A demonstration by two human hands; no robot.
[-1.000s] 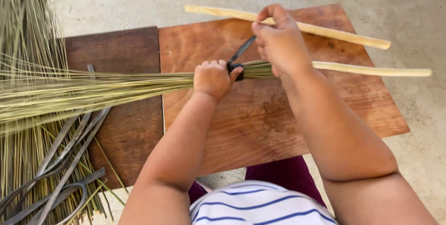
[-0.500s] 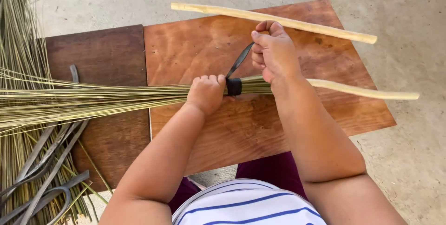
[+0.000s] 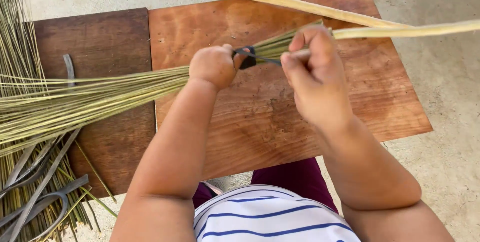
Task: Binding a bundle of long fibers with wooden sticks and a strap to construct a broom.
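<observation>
A bundle of thin green-yellow reeds [image 3: 100, 99] lies across a brown wooden table [image 3: 260, 122], fanning out to the left. My left hand [image 3: 214, 66] grips the bundle near its narrow end. A black strap [image 3: 250, 57] is wound around that end, where a pale wooden stick [image 3: 410, 30] joins the bundle. My right hand [image 3: 315, 74] is closed on the free end of the strap, pulled toward me, just right of my left hand.
A second pale stick [image 3: 290, 3] lies across the table's far side. More loose reeds [image 3: 20, 47] lie on the concrete floor at the left. Several dark straps [image 3: 40, 192] are piled at the lower left, and one strap [image 3: 68, 67] rests on the darker table board.
My right hand has come down from above the bundle toward me, drawing the black strap across. The view has shifted closer and the sticks sit higher in frame.
</observation>
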